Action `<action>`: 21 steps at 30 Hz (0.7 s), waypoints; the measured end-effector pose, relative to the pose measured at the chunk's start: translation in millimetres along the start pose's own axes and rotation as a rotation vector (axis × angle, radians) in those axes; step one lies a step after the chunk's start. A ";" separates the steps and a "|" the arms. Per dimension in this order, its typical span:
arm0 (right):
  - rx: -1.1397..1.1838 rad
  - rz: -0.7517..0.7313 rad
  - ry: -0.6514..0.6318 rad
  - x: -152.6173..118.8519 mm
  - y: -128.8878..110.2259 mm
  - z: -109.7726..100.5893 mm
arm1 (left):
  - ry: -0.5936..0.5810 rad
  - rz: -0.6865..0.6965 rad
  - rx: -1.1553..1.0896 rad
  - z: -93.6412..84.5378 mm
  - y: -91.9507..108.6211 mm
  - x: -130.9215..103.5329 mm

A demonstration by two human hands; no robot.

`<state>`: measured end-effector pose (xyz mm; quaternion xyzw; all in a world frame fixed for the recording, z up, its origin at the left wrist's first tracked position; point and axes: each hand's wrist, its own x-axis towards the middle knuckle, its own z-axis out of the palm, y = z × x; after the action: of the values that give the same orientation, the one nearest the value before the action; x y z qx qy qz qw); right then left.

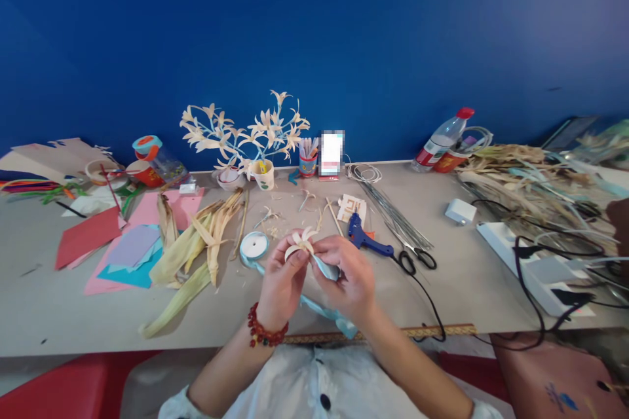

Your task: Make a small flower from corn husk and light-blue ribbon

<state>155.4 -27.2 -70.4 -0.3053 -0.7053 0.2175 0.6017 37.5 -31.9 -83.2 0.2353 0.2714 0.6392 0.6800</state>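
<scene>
A small cream husk flower (301,241) is held in front of my chest, between both hands. My left hand (284,281), with a red bead bracelet at the wrist, pinches the flower at its base. Close beside it, my right hand (348,275) is closed on light blue ribbon (326,267) just under the flower. More of that ribbon hangs below my hands over the table's front edge. The ribbon spool (254,245) lies left of my hands. A blue glue gun (366,236) and black-handled scissors (417,260) lie to the right.
Finished flower branches stand in a cup (262,175) at the back. Corn husks (196,245) and coloured paper (130,249) lie left. Wires (393,209), a bottle (439,143), a power strip (523,268) with black cables and more husks lie right. A blue wall (314,33) rises behind.
</scene>
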 end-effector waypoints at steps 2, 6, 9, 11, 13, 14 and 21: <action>0.073 0.066 -0.001 0.4 -2.3 -0.9 | 0.015 0.004 -0.007 -0.3 0.0 -0.5; 0.259 0.298 -0.008 1.2 -6.1 -3.4 | 0.028 0.050 0.004 -2.8 -1.3 -0.9; 0.367 0.435 -0.008 1.4 -5.0 -4.2 | 0.020 0.076 0.042 -4.2 -1.4 -0.9; 0.447 0.503 0.001 1.4 -3.1 -3.8 | 0.015 0.089 0.070 -3.6 -0.4 -1.0; 0.524 0.546 0.019 1.4 -1.4 -2.7 | 0.007 0.102 0.094 -1.9 1.3 -1.2; 0.556 0.561 0.026 1.4 -0.9 -2.2 | -0.001 0.108 0.108 -1.0 2.3 -1.4; 0.724 0.647 0.064 3.5 -2.0 0.7 | -0.046 0.159 0.188 -0.4 6.7 -0.2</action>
<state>154.0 -26.2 -66.6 -0.2866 -0.4343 0.6152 0.5923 32.2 -31.6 -79.1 0.3333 0.2950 0.6573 0.6081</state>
